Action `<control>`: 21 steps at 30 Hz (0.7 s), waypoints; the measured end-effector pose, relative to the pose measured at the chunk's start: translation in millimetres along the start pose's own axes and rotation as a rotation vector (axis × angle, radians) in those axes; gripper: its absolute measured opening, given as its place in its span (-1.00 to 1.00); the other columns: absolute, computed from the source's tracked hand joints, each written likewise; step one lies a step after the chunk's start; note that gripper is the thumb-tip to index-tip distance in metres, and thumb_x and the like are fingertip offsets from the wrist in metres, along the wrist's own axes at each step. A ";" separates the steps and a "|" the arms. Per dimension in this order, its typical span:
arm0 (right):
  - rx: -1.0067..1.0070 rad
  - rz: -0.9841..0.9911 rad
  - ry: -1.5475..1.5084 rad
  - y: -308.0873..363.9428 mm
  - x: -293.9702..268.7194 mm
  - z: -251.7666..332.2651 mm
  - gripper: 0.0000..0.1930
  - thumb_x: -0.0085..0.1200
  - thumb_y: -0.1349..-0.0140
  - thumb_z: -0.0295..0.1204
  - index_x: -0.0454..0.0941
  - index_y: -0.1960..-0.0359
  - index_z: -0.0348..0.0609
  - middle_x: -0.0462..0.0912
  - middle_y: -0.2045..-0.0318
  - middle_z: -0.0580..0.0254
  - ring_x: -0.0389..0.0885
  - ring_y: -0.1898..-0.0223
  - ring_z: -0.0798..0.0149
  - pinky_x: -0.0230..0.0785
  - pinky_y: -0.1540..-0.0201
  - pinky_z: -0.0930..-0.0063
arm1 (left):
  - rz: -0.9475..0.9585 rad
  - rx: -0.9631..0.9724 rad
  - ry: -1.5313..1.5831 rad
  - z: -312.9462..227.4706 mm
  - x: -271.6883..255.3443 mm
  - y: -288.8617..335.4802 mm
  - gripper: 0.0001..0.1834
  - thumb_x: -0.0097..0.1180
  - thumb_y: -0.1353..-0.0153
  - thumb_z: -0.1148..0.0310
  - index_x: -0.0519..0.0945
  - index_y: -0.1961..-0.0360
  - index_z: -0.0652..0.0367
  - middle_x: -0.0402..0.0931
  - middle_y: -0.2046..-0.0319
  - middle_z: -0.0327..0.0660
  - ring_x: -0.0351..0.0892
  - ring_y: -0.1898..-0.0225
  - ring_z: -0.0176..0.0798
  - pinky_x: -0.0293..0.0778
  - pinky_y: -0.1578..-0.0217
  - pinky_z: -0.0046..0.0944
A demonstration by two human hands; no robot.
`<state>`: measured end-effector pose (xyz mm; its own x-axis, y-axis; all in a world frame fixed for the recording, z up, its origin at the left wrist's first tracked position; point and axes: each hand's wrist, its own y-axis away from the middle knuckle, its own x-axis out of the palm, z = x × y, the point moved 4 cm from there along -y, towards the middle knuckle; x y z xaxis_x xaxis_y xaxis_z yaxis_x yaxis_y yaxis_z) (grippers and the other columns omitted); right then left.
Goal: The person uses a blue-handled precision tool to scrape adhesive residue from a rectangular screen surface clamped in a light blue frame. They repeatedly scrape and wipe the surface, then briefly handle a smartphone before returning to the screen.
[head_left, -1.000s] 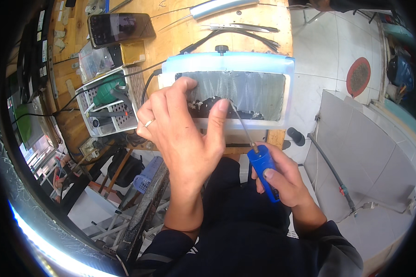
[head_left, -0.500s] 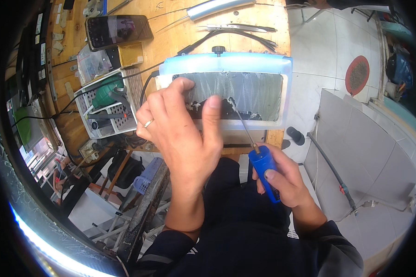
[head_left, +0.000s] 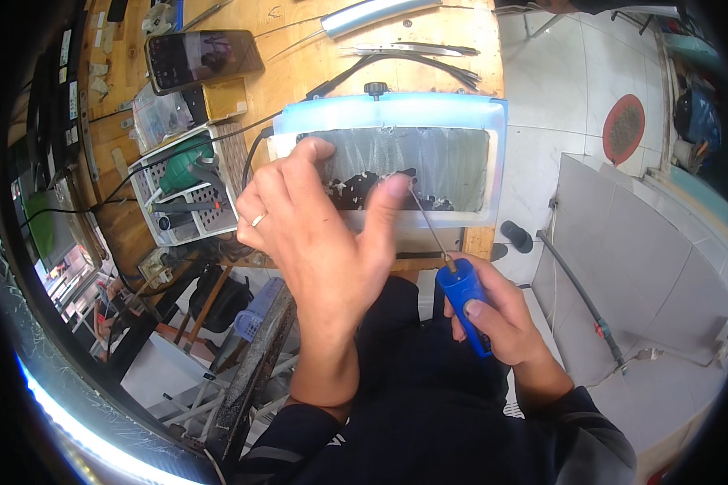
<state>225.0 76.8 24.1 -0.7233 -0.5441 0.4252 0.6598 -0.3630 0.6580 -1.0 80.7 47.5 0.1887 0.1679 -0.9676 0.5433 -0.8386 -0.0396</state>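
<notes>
A dark rectangular panel, coated with streaky grey film, lies on a pale blue and white framed pad. Along its near edge the coat is broken, with black surface and whitish crumbs showing. My left hand, a ring on one finger, rests over the panel's left part with its fingers apart; the thumb is blurred beside the bare black patch. In my right hand is a blue-handled tool with a thin metal shaft. The shaft's tip reaches the panel close to my left thumb.
A phone lies at the back left of the wooden bench. Nearby stands a white basket of tools. Tweezers, a silver tube and black cables lie behind the pad. Tiled floor is on the right.
My left thumb has moved right toward the tool's tip. The whitish clump near the tip is no longer visible there, and more black surface shows. My right hand has barely moved.
</notes>
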 end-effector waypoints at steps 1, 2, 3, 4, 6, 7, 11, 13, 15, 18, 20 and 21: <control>-0.001 -0.002 0.001 0.4 -0.2 -0.3 -0.40 -0.01 -0.48 -0.35 0.23 -0.50 -0.29 0.63 0.23 0.12 0.60 0.39 0.43 0.49 0.24 0.51 | -0.009 -0.009 0.000 -3.2 0.6 0.6 -0.25 0.49 -0.10 -0.12 0.51 -0.14 0.15 0.41 0.08 -0.10 0.34 -0.05 0.06 0.18 -0.12 0.11; 0.006 -0.006 -0.011 1.0 -0.4 -0.9 -0.40 -0.01 -0.48 -0.35 0.23 -0.50 -0.29 0.63 0.23 0.12 0.60 0.40 0.43 0.49 0.24 0.52 | -0.006 -0.033 0.000 -4.6 3.5 -0.7 -0.16 0.51 -0.01 -0.23 0.53 -0.14 0.15 0.37 0.05 -0.05 0.30 -0.11 0.14 0.14 -0.14 0.23; 0.003 -0.016 -0.006 1.5 -0.9 -0.9 -0.40 -0.01 -0.48 -0.35 0.24 -0.50 -0.29 0.63 0.23 0.12 0.60 0.40 0.43 0.49 0.24 0.51 | 0.010 -0.048 0.024 -4.8 3.6 -0.5 -0.17 0.51 -0.03 -0.20 0.53 -0.14 0.16 0.37 0.05 -0.04 0.30 -0.11 0.14 0.14 -0.14 0.23; 0.006 -0.026 -0.013 2.1 -1.4 -1.2 -0.40 -0.01 -0.48 -0.35 0.24 -0.50 -0.29 0.63 0.23 0.12 0.60 0.40 0.43 0.49 0.24 0.51 | 0.025 -0.063 0.048 -4.8 3.9 -0.2 -0.19 0.51 -0.04 -0.18 0.52 -0.15 0.16 0.38 0.04 -0.04 0.30 -0.12 0.14 0.14 -0.15 0.22; 0.011 -0.030 -0.013 3.0 -1.1 -1.7 -0.40 0.00 -0.48 -0.36 0.24 -0.50 -0.29 0.63 0.24 0.11 0.61 0.40 0.42 0.49 0.24 0.51 | 0.045 -0.061 0.076 -2.7 1.8 1.0 -0.24 0.49 -0.09 -0.10 0.52 -0.16 0.16 0.38 0.04 -0.03 0.31 -0.12 0.15 0.14 -0.15 0.21; 0.009 -0.024 -0.006 3.2 -0.4 -1.9 -0.40 0.00 -0.48 -0.36 0.24 -0.50 -0.29 0.63 0.24 0.10 0.61 0.40 0.42 0.49 0.24 0.51 | 0.046 -0.042 0.080 -1.0 -0.6 1.4 -0.28 0.48 -0.13 -0.05 0.52 -0.17 0.16 0.39 0.03 -0.03 0.31 -0.13 0.15 0.14 -0.16 0.21; -0.006 -0.001 0.028 2.3 0.8 -3.1 -0.41 -0.01 -0.48 -0.36 0.24 -0.49 -0.29 0.64 0.25 0.08 0.62 0.41 0.41 0.50 0.26 0.50 | 0.062 0.001 0.068 4.2 -7.2 3.0 -0.47 0.35 -0.31 0.09 0.52 -0.18 0.13 0.44 0.06 -0.08 0.36 -0.07 0.02 0.16 -0.16 0.09; -0.018 -0.013 0.024 2.4 1.3 -3.6 -0.41 -0.01 -0.48 -0.35 0.25 -0.49 -0.29 0.64 0.25 0.07 0.63 0.41 0.41 0.50 0.26 0.49 | 0.060 -0.012 0.061 3.8 -5.8 2.2 -0.48 0.33 -0.31 0.09 0.53 -0.18 0.14 0.43 0.04 -0.06 0.34 -0.08 0.06 0.15 -0.15 0.11; -0.019 -0.019 0.026 2.7 1.2 -4.1 -0.41 0.00 -0.48 -0.35 0.25 -0.49 -0.29 0.64 0.25 0.07 0.63 0.42 0.41 0.50 0.26 0.49 | 0.065 -0.044 0.060 0.7 -1.1 1.3 -0.38 0.40 -0.24 0.04 0.52 -0.20 0.15 0.41 0.01 -0.04 0.30 -0.14 0.15 0.14 -0.16 0.19; -0.017 -0.023 0.039 3.6 0.7 -3.9 -0.41 0.00 -0.49 -0.34 0.25 -0.49 -0.29 0.64 0.25 0.07 0.62 0.41 0.42 0.50 0.26 0.50 | 0.003 -0.031 0.029 -6.3 3.8 0.4 -0.18 0.49 -0.08 -0.19 0.51 -0.18 0.15 0.37 0.04 -0.06 0.30 -0.12 0.13 0.14 -0.15 0.19; -0.005 -0.041 0.012 4.4 -0.2 -3.9 -0.41 0.00 -0.49 -0.34 0.25 -0.49 -0.29 0.64 0.25 0.08 0.61 0.41 0.42 0.50 0.26 0.50 | -0.006 -0.027 0.037 -6.4 3.6 1.3 -0.19 0.51 -0.07 -0.15 0.51 -0.18 0.15 0.37 0.03 -0.05 0.29 -0.12 0.13 0.14 -0.15 0.18; -0.011 -0.042 0.024 4.9 -0.3 -3.3 -0.41 0.00 -0.49 -0.34 0.25 -0.49 -0.29 0.64 0.25 0.08 0.61 0.41 0.42 0.50 0.26 0.51 | 0.019 -0.040 0.061 -4.5 3.3 1.8 -0.20 0.52 -0.07 -0.13 0.51 -0.18 0.15 0.38 0.03 -0.04 0.29 -0.12 0.13 0.14 -0.16 0.18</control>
<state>229.1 72.6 25.1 -0.7457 -0.5460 0.3820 0.6310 -0.3943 0.6681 4.2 82.1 45.3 0.2476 0.1846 -0.9511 0.5715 -0.8205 -0.0105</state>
